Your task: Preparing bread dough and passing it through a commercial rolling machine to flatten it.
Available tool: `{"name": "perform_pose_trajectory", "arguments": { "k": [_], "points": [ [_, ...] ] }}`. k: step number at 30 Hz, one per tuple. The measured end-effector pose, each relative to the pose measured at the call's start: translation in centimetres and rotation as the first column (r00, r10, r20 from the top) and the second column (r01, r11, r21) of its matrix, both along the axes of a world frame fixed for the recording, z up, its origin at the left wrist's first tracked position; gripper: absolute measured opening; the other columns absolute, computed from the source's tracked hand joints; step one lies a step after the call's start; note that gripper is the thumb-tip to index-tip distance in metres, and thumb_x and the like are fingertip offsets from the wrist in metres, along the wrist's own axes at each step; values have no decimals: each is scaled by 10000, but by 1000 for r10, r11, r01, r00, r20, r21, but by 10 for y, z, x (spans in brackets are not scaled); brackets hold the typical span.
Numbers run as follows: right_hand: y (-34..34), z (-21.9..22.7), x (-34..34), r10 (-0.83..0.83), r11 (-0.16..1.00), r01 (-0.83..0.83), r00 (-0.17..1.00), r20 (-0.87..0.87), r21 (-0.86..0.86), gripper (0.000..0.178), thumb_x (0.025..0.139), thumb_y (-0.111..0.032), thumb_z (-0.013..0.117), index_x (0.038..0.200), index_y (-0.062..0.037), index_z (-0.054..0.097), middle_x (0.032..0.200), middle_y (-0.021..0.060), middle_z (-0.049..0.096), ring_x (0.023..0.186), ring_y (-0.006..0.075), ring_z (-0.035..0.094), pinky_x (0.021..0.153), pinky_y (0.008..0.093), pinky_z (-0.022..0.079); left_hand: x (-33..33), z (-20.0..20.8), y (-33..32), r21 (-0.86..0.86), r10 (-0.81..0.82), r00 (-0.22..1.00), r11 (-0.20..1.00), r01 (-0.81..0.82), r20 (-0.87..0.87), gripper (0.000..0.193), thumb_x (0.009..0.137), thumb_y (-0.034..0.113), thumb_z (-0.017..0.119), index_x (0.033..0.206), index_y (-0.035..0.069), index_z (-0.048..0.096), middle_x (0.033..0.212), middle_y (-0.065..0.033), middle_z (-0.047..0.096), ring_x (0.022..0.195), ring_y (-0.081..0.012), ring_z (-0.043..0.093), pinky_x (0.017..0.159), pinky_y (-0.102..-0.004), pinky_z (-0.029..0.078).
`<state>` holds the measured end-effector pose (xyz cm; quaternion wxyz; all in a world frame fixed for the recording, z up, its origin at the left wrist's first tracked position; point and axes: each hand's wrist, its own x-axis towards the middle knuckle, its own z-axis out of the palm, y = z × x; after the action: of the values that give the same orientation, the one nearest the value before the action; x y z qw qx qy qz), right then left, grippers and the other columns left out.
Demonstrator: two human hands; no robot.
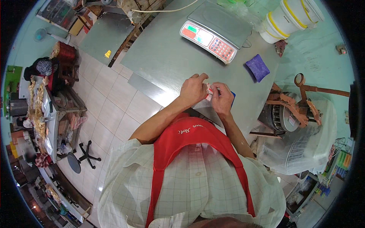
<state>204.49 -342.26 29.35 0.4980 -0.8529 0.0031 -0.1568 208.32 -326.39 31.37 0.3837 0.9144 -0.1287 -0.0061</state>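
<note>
Close together over the near part of the metal table (pixel 159 57), my two hands meet around a small red-and-white packet (pixel 209 92). My left hand (pixel 193 89) has its fingers closed at the packet's left side. On the other side, my right hand (pixel 222 98) pinches it between thumb and fingers. Much of the packet is hidden by the fingers, so its exact kind cannot be made out. A blue edge of something (pixel 233 97) shows just past my right hand.
A digital scale (pixel 209 40) stands beyond my hands, with a purple pouch (pixel 258 68) to its right. White buckets (pixel 279 28) sit at the far right corner. A brown-handled machine (pixel 285 110) stands at right. At left, a person (pixel 42 68) is beside a laden table; a swivel chair (pixel 81 159) stands nearer.
</note>
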Motion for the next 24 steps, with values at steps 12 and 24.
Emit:
{"name": "perform_pose_trajectory", "arguments": {
  "k": [12,24],
  "points": [
    [-3,12,-12,27,937,-36,999,-30,-346,397,817,-221,799,1106,-37,598,1062,187,633,1000,395,639,791,486,546,4,2,15,-50,-123,992,991,123,-6,157,855,160,711,896,16,758,899,-197,699,830,-412,688,769,-465,555],
    [9,11,-9,36,856,-44,999,-26,-515,152,914,-170,672,989,-38,669,929,147,686,851,368,689,731,485,566,5,-3,9,-83,-87,994,992,93,68,181,822,148,708,943,16,737,908,-211,717,853,-430,699,780,-488,567]
  ]
}}
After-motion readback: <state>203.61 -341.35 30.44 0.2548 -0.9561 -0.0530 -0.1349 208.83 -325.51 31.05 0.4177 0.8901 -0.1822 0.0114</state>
